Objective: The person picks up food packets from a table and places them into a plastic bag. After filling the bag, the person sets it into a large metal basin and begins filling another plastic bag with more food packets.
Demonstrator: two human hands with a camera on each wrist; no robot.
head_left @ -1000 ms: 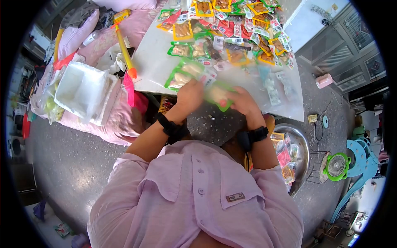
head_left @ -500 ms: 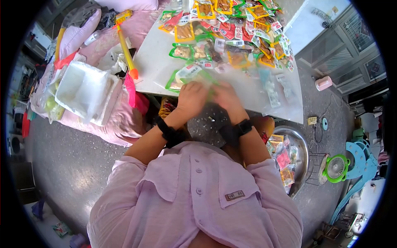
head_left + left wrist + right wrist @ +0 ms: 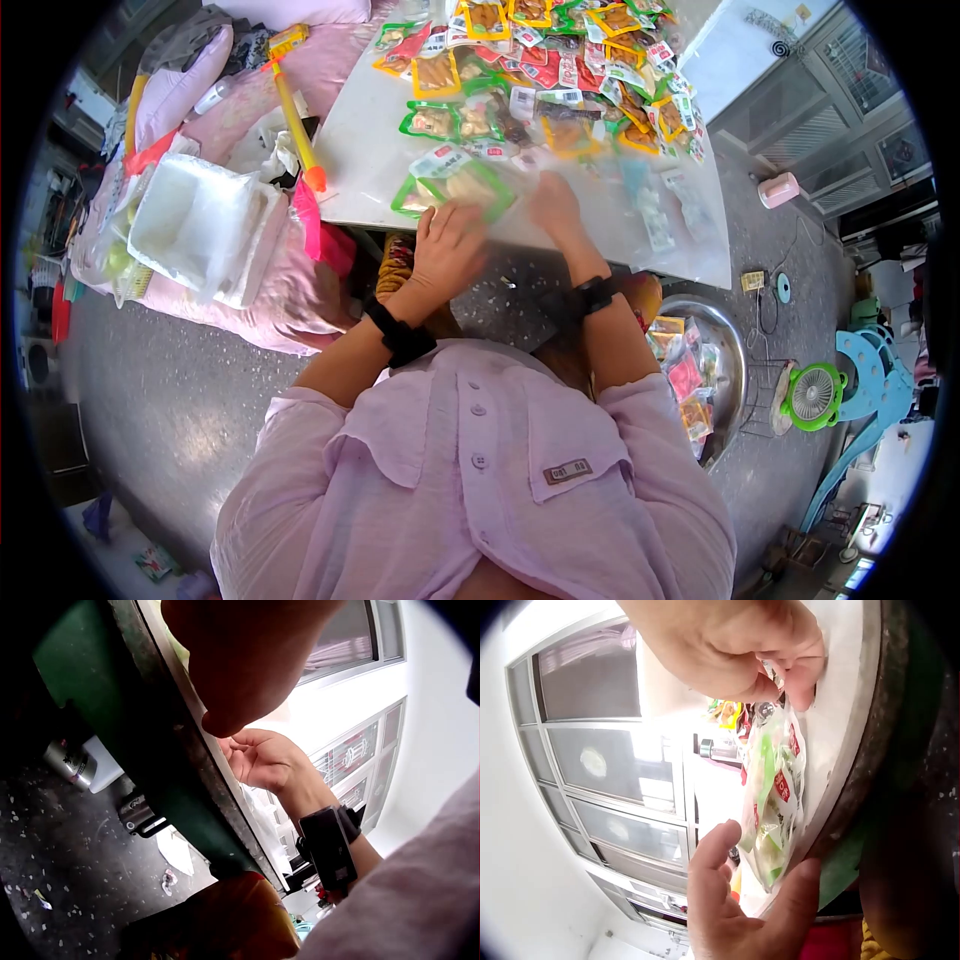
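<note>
Several packets (image 3: 781,784) show inside a clear bag (image 3: 796,810) at the table's (image 3: 358,185) near edge; many more lie heaped beyond, so much seems left. Left hand (image 3: 448,250) is spread, released; right hand (image 3: 556,212) curls, its grip unclear.

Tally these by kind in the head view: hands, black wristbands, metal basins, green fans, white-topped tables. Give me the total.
Hands: 2 (left hand, right hand)
Black wristbands: 2 (left wristband, right wristband)
Metal basin: 1
Green fan: 1
White-topped table: 1
Total: 7
</note>
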